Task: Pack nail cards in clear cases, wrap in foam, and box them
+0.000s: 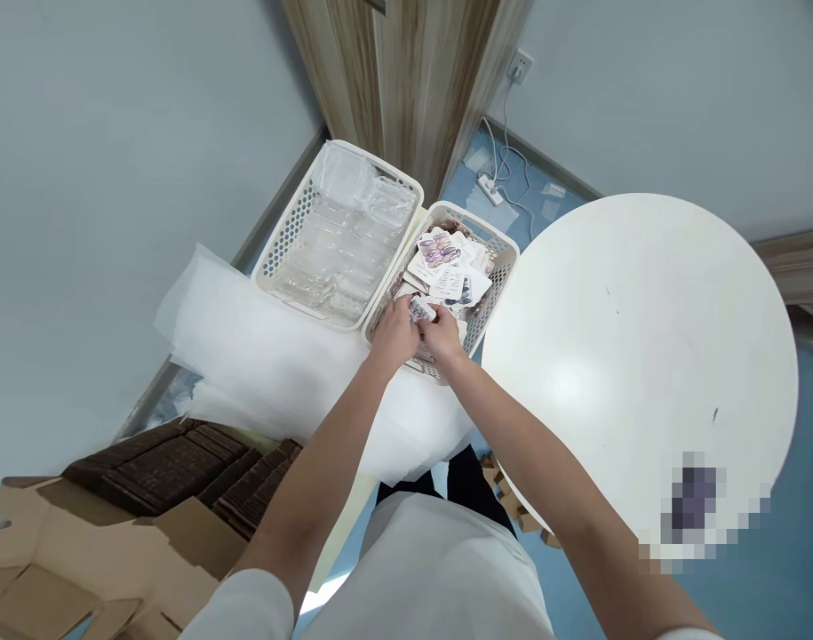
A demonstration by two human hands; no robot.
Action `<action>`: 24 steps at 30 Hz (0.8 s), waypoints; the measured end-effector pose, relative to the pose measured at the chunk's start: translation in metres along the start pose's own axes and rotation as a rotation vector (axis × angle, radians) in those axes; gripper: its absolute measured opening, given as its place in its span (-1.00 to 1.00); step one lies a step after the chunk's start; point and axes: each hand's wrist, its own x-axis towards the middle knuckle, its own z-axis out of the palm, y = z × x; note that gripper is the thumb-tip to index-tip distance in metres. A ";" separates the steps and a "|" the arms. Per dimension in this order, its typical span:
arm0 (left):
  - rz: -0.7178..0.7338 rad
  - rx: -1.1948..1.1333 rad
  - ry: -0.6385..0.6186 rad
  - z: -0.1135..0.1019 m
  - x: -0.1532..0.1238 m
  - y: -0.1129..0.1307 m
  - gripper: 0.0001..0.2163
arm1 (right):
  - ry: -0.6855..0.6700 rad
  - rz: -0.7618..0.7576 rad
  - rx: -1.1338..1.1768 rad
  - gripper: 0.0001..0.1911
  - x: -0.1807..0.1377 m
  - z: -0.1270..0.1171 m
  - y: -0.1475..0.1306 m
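My left hand (395, 332) and my right hand (444, 334) meet over the near end of a white perforated basket (508, 262). Between their closed fingers is a small whitish packet (422, 308) with a dark pattern, too small to make out fully. Just beyond my hands, the basket holds a heap of white printed cards (448, 282). One card on top (439, 250) carries purple, nail-shaped pieces. Parts of the heap are hidden by my hands.
To the left, a second white basket (282, 233) holds several clear plastic boxes (353, 244). White wrapping sheet (246, 347) lies in front. A round white table (646, 311) stands right. An open carton (113, 542) with dark packs sits lower left. A power strip (490, 189) lies on the floor.
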 end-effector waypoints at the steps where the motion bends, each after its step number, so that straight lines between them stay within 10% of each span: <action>1: 0.027 -0.026 0.022 0.001 0.000 -0.001 -0.54 | -0.022 0.010 0.030 -0.64 -0.002 -0.002 -0.002; 16: 0.115 -0.317 0.143 0.003 -0.038 0.011 -0.59 | -0.087 0.090 0.336 -0.77 -0.057 -0.040 -0.035; 24: 0.122 -0.746 -0.141 0.045 -0.088 0.067 -0.65 | -0.153 0.048 0.295 -0.78 -0.131 -0.144 -0.018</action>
